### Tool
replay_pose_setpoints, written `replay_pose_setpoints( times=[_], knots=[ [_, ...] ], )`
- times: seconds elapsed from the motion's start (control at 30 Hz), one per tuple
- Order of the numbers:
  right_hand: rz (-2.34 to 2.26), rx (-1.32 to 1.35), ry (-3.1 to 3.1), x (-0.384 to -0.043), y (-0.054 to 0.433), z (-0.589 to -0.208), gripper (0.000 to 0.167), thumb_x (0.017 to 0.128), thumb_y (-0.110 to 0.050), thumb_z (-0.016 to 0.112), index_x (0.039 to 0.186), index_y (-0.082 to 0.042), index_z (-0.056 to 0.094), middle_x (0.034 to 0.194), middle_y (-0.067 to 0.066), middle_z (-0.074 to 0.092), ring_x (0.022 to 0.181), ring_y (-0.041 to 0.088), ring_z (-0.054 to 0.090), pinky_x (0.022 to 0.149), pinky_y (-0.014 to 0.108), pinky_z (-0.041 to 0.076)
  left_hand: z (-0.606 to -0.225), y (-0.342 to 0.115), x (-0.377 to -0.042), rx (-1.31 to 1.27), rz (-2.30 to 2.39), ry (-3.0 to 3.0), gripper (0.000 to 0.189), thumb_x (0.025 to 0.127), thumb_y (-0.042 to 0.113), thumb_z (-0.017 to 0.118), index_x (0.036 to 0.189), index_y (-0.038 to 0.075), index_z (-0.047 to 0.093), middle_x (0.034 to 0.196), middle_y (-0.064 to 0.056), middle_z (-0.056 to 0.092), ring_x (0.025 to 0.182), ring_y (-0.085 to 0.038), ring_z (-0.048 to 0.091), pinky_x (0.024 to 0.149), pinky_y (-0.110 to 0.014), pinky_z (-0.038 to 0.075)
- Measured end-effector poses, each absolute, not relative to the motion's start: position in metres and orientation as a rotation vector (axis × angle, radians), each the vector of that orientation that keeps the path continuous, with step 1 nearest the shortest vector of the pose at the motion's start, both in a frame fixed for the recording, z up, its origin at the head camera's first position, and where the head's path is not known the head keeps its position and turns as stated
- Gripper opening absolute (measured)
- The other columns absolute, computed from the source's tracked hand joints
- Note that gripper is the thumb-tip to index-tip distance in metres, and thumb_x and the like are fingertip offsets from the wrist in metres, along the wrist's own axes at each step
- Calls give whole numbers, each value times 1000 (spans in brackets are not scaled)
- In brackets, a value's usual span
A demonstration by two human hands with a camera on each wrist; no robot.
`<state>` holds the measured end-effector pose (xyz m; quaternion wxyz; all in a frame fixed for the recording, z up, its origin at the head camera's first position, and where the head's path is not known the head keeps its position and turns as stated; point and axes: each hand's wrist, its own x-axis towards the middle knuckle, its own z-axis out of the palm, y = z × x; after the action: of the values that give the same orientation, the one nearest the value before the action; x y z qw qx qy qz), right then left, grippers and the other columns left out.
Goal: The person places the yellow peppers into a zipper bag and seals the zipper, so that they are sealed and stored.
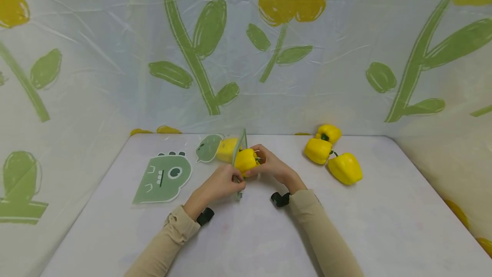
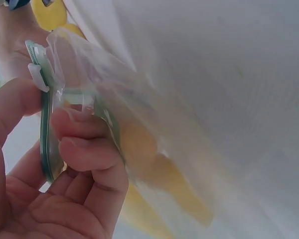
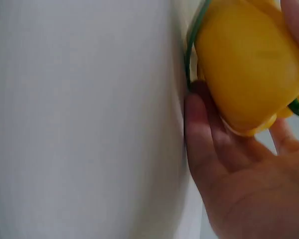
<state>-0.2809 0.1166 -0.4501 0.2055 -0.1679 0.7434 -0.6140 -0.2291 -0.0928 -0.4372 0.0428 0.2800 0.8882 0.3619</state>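
Note:
My left hand (image 1: 223, 181) pinches the near side of the mouth of a clear zip bag (image 1: 209, 148) with a green print. In the left wrist view, its thumb and fingers hold the green zip edge (image 2: 45, 134) near a white slider (image 2: 38, 77). Yellow shapes (image 1: 227, 148) show inside the bag, partly blurred by the plastic. My right hand (image 1: 273, 166) grips a yellow bell pepper (image 1: 246, 160) with a green stem, right at the bag's opening. In the right wrist view, this pepper (image 3: 249, 59) lies between thumb and fingers, beside the green rim.
Another green printed bag (image 1: 165, 178) with a one-eyed cartoon creature lies flat on the left of the white table (image 1: 246, 243). At the right lie three more yellow bell peppers, one at the back (image 1: 333, 131). A flower-printed curtain (image 1: 326, 80) stands behind.

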Motion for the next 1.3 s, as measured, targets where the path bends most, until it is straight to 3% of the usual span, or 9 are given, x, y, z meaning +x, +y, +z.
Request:
replay_pose_setpoints(
  times=[0.17,0.4,0.57,0.8,0.93,1.3],
  knots=[
    [-1706,-467,2075,-278,109,-455,66,84,-11,77,139,-19,42,132,13,52,111,27,53,100,44,37,-436,-93,-228,867,1115,2704,8,81,9,70,74,7,73,67,5,63,58,-9,51,54,-22,44],
    [-1614,-505,2072,-279,115,-453,73,86,-13,75,149,-15,37,143,13,46,119,28,53,103,43,39,-435,-93,-227,832,1117,2691,8,83,9,70,75,7,73,65,6,62,57,-9,51,54,-22,45],
    [-1658,-479,2027,-282,137,-448,63,88,-5,72,145,-8,44,146,17,45,125,31,54,102,42,45,-434,-93,-226,813,1108,2688,9,83,10,70,77,7,74,62,6,60,53,-7,50,52,-22,44],
    [-1790,-368,2001,-285,152,-450,32,93,-3,65,122,10,61,114,17,68,99,23,67,92,37,53,-436,-93,-226,848,1101,2702,8,83,10,70,76,7,74,63,6,61,53,-7,51,52,-22,45],
    [-1840,-361,2018,-285,144,-453,27,91,-2,67,114,13,67,101,14,72,87,19,70,85,35,55,-438,-92,-227,864,1090,2714,10,83,10,70,75,7,74,61,8,60,51,-5,49,51,-21,44],
    [-1819,-430,2094,-271,114,-447,26,92,-3,66,113,12,68,101,18,72,84,22,69,81,34,56,-437,-93,-227,937,1108,2714,6,78,5,69,72,6,71,58,7,57,51,-5,47,50,-20,41]
  ],
)
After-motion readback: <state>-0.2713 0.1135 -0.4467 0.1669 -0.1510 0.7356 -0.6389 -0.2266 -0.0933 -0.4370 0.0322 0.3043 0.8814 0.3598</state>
